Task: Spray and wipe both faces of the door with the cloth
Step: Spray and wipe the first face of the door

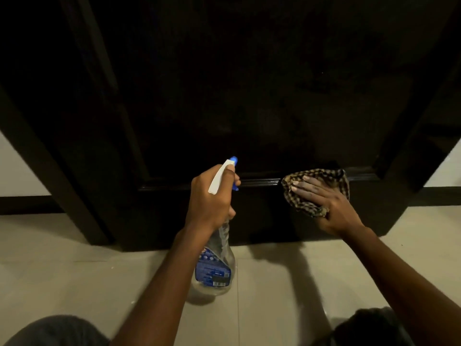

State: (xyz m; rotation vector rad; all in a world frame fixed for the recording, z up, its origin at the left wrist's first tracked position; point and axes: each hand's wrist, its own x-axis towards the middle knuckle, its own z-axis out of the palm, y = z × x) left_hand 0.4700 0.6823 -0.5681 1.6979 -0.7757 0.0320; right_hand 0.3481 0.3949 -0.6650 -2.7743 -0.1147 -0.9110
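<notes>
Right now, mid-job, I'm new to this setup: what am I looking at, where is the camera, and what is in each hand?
There is no machine here, just a person's two bare hands. The single picture comes from a wide-angle camera worn on the person's head. It looks forward and down, so the arms reach in from the bottom edge. Ahead stands a dark, glossy panelled door on a pale tiled floor. The left hand grips a clear plastic spray bottle with a white and blue trigger head, its nozzle aimed at the door. The right hand, fingers straight, presses a brown-and-cream checked cloth flat against the low part of the door, at a moulded ledge. The dark shapes in the bottom corners look like the person's knees.
</notes>
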